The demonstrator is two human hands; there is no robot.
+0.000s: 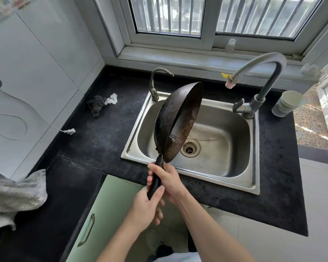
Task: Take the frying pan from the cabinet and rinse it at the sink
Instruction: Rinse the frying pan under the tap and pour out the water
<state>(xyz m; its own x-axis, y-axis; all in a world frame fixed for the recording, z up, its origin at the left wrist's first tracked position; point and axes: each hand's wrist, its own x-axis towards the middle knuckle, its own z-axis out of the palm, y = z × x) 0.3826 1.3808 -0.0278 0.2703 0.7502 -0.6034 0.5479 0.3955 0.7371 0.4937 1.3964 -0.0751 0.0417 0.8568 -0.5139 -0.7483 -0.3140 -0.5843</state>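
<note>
Grips frying pan [178,120] handle [156,179] with curled left hand [146,207] and right hand [169,178], tilted on edge over mid-frame sink [227,133].

Curled left hand [147,207] below right hand [168,179]

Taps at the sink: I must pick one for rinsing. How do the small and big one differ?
The big tap arches high from the sink's right back corner; the small tap stands low at the left back corner. The big tap's spout carries a pale nozzle; the small tap's is bare. Both are grey metal goosenecks.
</note>
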